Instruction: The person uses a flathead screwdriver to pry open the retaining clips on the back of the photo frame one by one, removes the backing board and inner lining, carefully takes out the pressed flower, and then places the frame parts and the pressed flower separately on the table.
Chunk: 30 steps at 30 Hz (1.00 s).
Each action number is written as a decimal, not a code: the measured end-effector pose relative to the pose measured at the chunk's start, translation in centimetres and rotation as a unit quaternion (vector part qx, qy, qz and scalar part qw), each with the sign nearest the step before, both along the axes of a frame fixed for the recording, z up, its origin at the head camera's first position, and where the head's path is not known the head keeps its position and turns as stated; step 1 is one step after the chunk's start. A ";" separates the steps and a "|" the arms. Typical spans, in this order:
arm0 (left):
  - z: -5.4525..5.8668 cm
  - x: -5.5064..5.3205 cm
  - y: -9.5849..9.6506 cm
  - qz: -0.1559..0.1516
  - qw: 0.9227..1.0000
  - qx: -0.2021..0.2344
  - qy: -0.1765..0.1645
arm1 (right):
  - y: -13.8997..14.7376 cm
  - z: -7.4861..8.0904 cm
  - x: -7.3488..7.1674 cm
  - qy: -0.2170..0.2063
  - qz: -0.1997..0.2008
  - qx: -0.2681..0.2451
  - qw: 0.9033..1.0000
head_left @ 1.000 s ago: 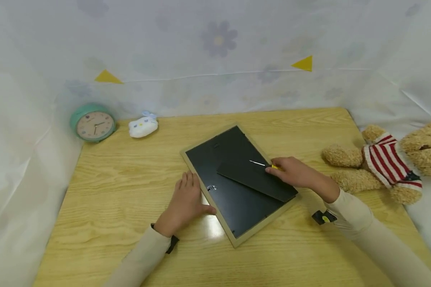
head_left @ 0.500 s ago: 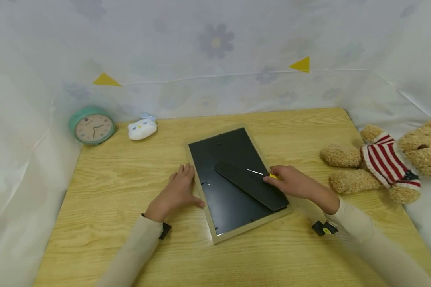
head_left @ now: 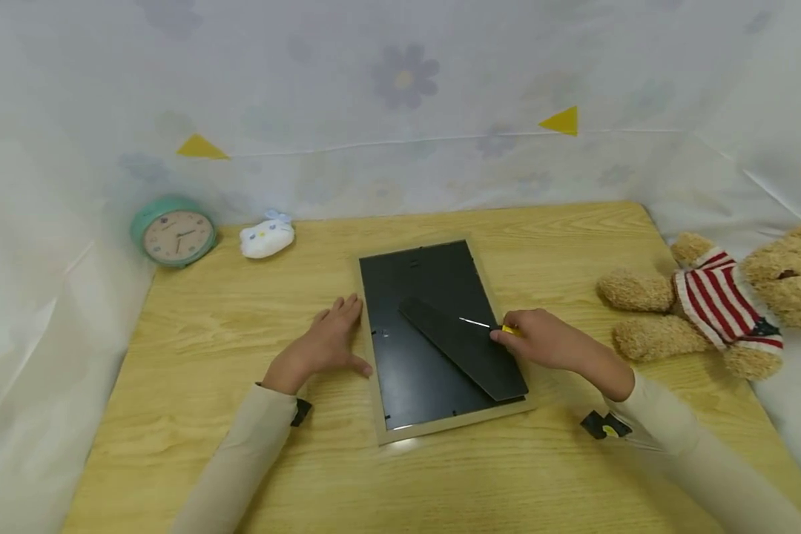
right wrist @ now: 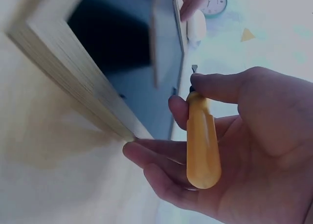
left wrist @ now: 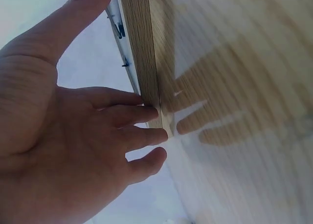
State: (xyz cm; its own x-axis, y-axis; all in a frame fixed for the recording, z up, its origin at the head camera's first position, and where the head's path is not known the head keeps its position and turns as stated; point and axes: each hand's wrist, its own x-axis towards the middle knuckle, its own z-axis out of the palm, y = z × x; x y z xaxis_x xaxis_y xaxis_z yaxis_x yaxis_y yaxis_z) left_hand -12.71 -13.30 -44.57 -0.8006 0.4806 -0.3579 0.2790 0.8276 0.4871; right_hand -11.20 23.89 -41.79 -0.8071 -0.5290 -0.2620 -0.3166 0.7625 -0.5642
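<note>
A picture frame (head_left: pixel 427 371) lies face down on the table, its black backing and light wood rim showing. Its black easel stand (head_left: pixel 463 348) slants across the backing. My left hand (head_left: pixel 323 343) has its fingers extended along the left rim; in the left wrist view the fingertips (left wrist: pixel 159 135) rest at the wooden edge. On the other side, my right hand (head_left: pixel 544 340) pinches a yellow-handled screwdriver (right wrist: pixel 203 145) between thumb and index finger. The screwdriver's flat tip points left over the backing, while the lower fingers of that hand touch the frame's right edge.
A green clock (head_left: pixel 176 236) and a white cat-faced plush (head_left: pixel 267 237) stand at the back left of the wooden table (head_left: pixel 227 319). A teddy bear (head_left: pixel 721 300) in a striped top lies over the right edge. Pale curtains (head_left: pixel 400 170) enclose the back and sides.
The frame has turned clockwise, its lower end swinging left, so it lies straighter. My left hand has shifted left along with the rim; my right hand, still holding the screwdriver, has come slightly nearer.
</note>
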 end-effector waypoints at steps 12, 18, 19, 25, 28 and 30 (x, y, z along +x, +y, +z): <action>0.0 1.8 -0.1 -0.020 1.000 0.011 0.018 | -6.2 0.7 -3.0 0.094 0.138 0.059 0.984; -0.1 2.2 0.2 -0.020 1.000 -0.002 0.019 | -10.0 0.1 -4.3 0.143 0.178 0.095 0.969; -0.1 2.2 0.2 -0.021 1.000 -0.004 0.020 | -10.4 0.0 -4.5 0.142 0.180 0.099 0.968; -0.1 2.2 0.3 -0.016 1.000 -0.009 0.019 | -11.9 -0.7 -5.1 0.145 0.189 0.124 0.963; 0.0 2.2 0.4 -0.015 1.000 -0.008 0.016 | -12.2 -0.9 -5.1 0.151 0.189 0.122 0.962; 0.1 2.1 0.4 -0.014 1.000 -0.008 0.014 | -12.3 -0.9 -5.0 0.153 0.187 0.119 0.963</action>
State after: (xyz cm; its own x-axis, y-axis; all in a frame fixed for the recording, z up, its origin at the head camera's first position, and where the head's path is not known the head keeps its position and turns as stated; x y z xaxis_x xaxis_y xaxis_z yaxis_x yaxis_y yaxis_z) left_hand -10.58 -12.94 -44.44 -0.7968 0.4975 -0.3430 0.3156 0.8266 0.4659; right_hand -16.24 11.60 -42.74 -0.6310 -0.7517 -0.1919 -0.7175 0.6595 -0.2241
